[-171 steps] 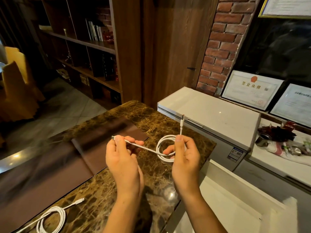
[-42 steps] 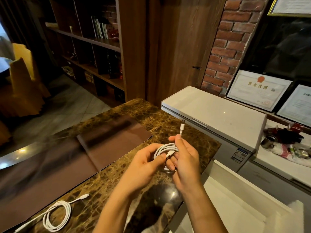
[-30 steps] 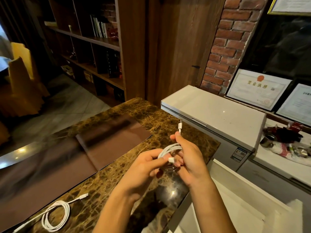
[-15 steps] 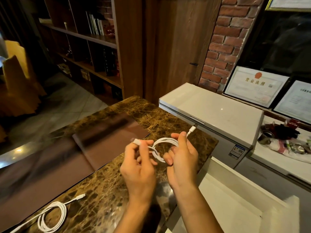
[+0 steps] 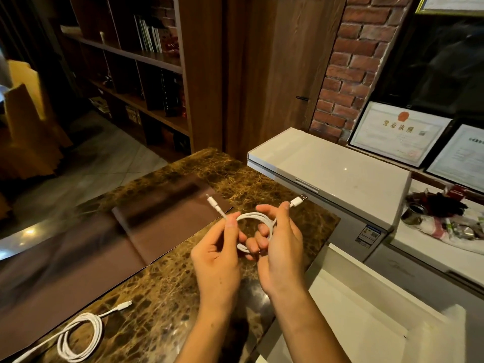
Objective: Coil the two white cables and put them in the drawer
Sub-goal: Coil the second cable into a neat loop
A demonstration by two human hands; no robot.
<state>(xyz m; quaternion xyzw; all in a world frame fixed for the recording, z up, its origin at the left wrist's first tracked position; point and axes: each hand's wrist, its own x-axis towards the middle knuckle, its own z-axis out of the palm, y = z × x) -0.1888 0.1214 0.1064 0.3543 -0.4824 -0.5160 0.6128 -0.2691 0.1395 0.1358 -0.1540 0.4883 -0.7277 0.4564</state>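
Observation:
A white cable [image 5: 258, 218] is wound into a small coil held above the marble counter [image 5: 162, 297]. My right hand [image 5: 281, 247] grips the coil, with fingers through the loop, and the USB plug end sticks out up and right. My left hand [image 5: 218, 254] pinches the other end, whose small plug points up and left. A second white cable [image 5: 78, 334] lies loosely coiled on the counter at the lower left, untouched. The open white drawer [image 5: 348, 323] is below and right of my hands.
A white chest freezer [image 5: 327, 169] stands behind the counter. Framed certificates [image 5: 398, 133] lean against the brick wall. Clutter and a metal cup [image 5: 415, 212] sit at the right. A brown mat [image 5: 167, 216] lies on the counter. Wooden shelves stand at the back left.
My left hand threaded the small plug end through the coil and has now drawn it out up and left. The right hand kept hold of the coil; its USB end tilted rightward.

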